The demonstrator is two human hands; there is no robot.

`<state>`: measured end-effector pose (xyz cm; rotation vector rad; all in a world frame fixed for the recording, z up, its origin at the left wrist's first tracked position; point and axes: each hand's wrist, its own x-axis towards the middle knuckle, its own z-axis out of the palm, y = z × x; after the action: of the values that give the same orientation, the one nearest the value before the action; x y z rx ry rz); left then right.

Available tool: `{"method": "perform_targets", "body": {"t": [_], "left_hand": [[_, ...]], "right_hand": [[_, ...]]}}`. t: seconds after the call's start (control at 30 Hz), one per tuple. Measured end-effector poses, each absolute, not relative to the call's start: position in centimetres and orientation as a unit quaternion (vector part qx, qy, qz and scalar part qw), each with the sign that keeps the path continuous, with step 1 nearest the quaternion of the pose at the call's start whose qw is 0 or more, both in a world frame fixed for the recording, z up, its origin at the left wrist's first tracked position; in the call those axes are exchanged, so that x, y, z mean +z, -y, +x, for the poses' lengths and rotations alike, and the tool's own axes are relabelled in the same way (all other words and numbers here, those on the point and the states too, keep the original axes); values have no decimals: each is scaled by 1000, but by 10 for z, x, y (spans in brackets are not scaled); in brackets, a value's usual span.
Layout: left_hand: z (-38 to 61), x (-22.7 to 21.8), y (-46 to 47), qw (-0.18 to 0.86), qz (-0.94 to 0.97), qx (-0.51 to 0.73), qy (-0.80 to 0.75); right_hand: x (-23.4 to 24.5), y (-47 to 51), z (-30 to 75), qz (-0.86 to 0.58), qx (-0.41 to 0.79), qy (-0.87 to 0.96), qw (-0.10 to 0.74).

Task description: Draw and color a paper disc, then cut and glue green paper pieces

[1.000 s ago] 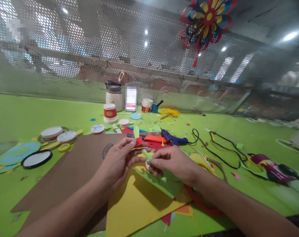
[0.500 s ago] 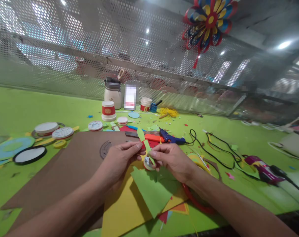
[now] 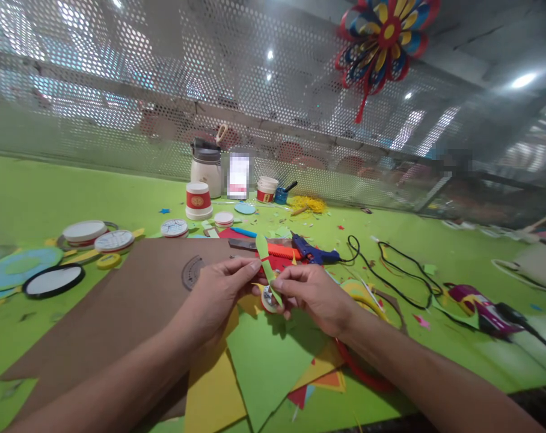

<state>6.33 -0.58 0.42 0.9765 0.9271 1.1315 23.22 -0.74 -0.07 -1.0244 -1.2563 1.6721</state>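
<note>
A narrow green paper cutout (image 3: 263, 248) with a rounded upper end stands between my two hands. My left hand (image 3: 228, 285) pinches it near the middle, where a bit of red shows at the fingertips. Lower on the same piece, my right hand (image 3: 309, 294) closes thumb and fingers on its bottom end. Just behind the fingers is a small round roll (image 3: 269, 299) with a pale, patterned face, partly hidden. Beneath the hands lie a green paper sheet (image 3: 268, 367) and a yellow sheet (image 3: 214, 394).
Brown card (image 3: 133, 307) spreads to the left, with round lids (image 3: 114, 241) beyond it. A blue glue gun (image 3: 315, 251) and its black cord lie at right, near an orange-handled cutter (image 3: 284, 250). White-and-red cups (image 3: 198, 201) and a jug (image 3: 206, 171) stand at the back.
Both hands keep their pinch on the green cutout, which has tilted slightly and shifted a little right. The green sheet below appears further left and lies flatter.
</note>
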Motion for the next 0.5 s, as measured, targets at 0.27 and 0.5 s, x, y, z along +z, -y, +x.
{"method": "perform_targets", "body": {"t": [0.27,0.5], "left_hand": [[63,4,6,647,432,493,-391],[62,-1,4,619,433,501,-423]], "right_hand": [[-2,8,232,-399,665,489,400],[-1,8,231,-403,660,496,395]]}}
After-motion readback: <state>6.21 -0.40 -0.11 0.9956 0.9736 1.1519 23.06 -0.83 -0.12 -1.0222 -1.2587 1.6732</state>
